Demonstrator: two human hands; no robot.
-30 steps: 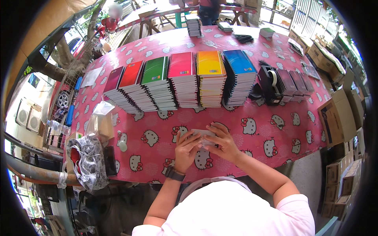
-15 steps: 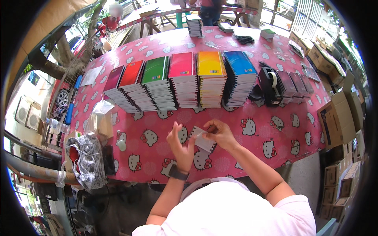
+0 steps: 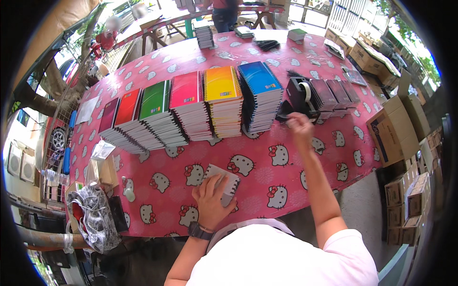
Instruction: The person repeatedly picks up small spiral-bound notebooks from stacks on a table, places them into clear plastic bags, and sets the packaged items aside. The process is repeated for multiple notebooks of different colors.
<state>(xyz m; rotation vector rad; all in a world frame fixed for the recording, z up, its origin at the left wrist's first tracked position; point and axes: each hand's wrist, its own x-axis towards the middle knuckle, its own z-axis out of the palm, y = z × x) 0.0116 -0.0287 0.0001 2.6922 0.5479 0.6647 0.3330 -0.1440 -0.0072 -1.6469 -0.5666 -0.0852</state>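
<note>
A small white-paged spiral notebook (image 3: 229, 183) with black binding rings lies tilted on the table in front of me. My left hand (image 3: 211, 198), a dark band on its wrist, rests over it, fingers across the top and thumb along the near edge, holding it down. Out to the right, my right hand (image 3: 300, 127) is at the near end of a black tape dispenser (image 3: 299, 97) with a pale roll in it. Motion smears those fingers, so their grip is unclear. Left of the dispenser stands a tall stack of blue-covered notebooks (image 3: 265, 88).
Stacks with yellow (image 3: 222, 86), pink (image 3: 186, 90), green (image 3: 155, 100), red and purple covers continue leftward. Dark wrapped packs (image 3: 334, 95) sit beside the dispenser. A patterned bag (image 3: 98, 219) is at the table's left edge, an opened carton (image 3: 393, 136) off its right. Another person stands beyond the table.
My right hand has let go of the small notebook and moved right and away to the tape dispenser. My left hand has come down over the notebook. The view has shifted right.
</note>
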